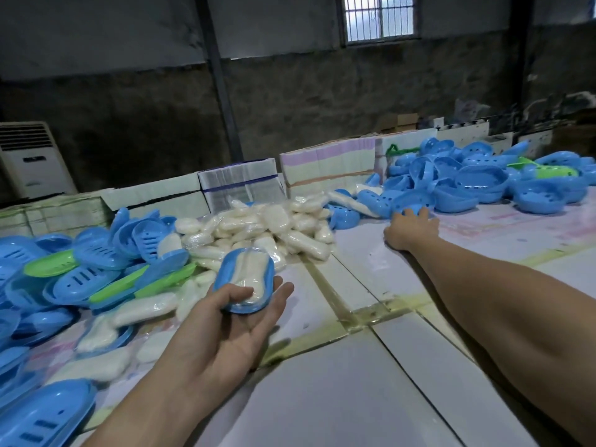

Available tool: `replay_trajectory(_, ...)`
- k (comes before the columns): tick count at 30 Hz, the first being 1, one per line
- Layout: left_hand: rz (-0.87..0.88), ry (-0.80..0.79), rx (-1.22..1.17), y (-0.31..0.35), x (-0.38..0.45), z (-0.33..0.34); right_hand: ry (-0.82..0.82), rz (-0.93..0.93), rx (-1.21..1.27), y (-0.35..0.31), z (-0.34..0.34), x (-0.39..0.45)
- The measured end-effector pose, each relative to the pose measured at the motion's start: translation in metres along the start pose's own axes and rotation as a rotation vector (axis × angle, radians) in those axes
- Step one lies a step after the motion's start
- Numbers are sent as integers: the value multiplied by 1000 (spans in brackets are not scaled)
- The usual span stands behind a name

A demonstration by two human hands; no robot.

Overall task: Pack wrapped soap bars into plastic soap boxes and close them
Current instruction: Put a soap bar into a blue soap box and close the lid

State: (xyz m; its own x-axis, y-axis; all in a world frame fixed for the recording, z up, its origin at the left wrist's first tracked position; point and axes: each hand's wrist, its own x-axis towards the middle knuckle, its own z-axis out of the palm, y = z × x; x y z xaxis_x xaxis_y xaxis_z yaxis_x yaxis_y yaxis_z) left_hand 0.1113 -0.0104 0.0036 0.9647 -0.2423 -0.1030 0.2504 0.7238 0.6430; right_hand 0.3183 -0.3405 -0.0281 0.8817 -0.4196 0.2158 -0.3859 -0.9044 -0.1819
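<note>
My left hand (238, 321) holds a blue soap box base (225, 269) palm-up, thumb over its near end. A white wrapped soap bar (250, 274) lies inside the base. My right hand (411, 229) is stretched far out to the right, its fingers reaching onto a blue plastic lid (409, 201) at the near edge of the right pile of box parts (483, 182). Whether the fingers grip that lid I cannot tell. A heap of wrapped soap bars (264, 225) lies at the centre back.
A pile of blue and green slotted box halves (93, 262) fills the left side, with loose soap bars (125, 317) among them. Stacked cartons (238, 180) line the table's far edge. White boards (371, 366) joined with tape cover the table. A white floor-standing unit (32, 159) stands at far left.
</note>
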Motion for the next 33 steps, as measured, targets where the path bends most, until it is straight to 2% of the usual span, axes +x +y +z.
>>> replay_trajectory(3,-18,-25,44,1,-1,0,38,-39,9,-2,-4,-6)
replay_trajectory(6,-24,-37,38,2,-3,-1,165,-123,69,-3,-14,-17)
replay_trajectory(8,-32,-39,34,5,-4,-1,244,-150,275,-11,-20,-33)
replay_trajectory(10,-37,-20,15,7,-3,-2,242,-176,535,-27,-30,-54)
replay_trajectory(16,40,95,43,10,3,-10,-97,-393,1237,-100,-84,-153)
replay_trajectory(19,104,122,82,14,0,-10,-122,-448,1434,-112,-102,-193)
replay_trajectory(20,112,119,81,16,-1,-10,-199,-405,1604,-111,-105,-201)
replay_trajectory(22,101,90,46,18,-3,-10,-545,-292,2016,-106,-105,-211)
replay_trajectory(24,50,58,57,17,-3,-8,-795,-190,2255,-98,-100,-215)
replay_trajectory(26,-21,25,92,14,-2,-8,-843,-111,2292,-99,-93,-216)
replay_trajectory(27,-60,1,106,11,-2,-7,-800,-90,2256,-101,-89,-219)
replay_trajectory(29,-123,-46,138,4,-3,-1,-559,-125,2020,-108,-78,-221)
replay_trajectory(31,-147,-62,129,-3,-4,4,-285,-249,1675,-116,-70,-228)
replay_trajectory(33,-133,-42,90,-6,-5,7,-144,-345,1458,-121,-64,-232)
